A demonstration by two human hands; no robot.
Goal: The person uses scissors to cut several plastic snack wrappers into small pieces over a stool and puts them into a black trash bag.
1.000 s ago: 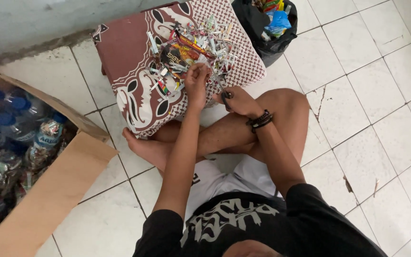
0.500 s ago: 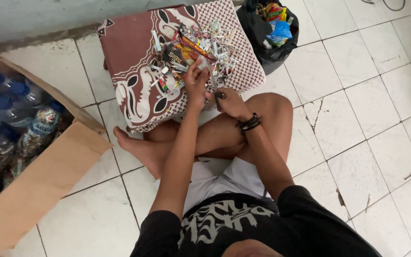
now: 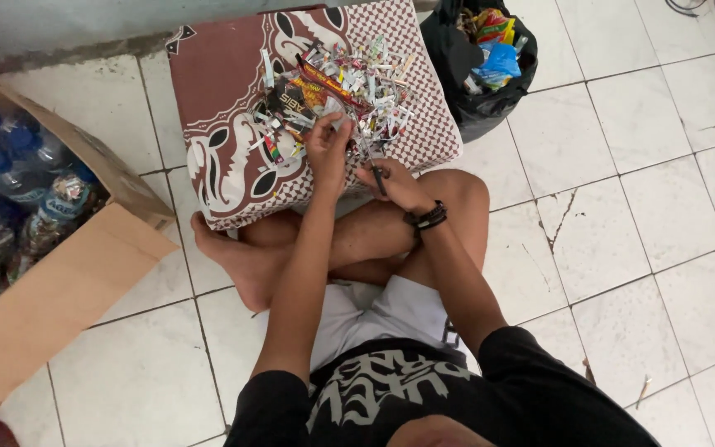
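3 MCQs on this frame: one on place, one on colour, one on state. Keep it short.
1. Where is the cardboard box of plastic bottles?
A. at the picture's left
B. on the cloth
C. behind the black bag

2. What colour is the patterned cloth?
A. green
B. brown and white
C. yellow

3. What is the right hand doing?
A. resting flat on the tiles
B. holding a thin dark tool
C. gripping a bottle

A: box lies open at left.
B: brown field, white pattern.
B: fingers close round the tool beside the left hand at the pile of cut scraps.
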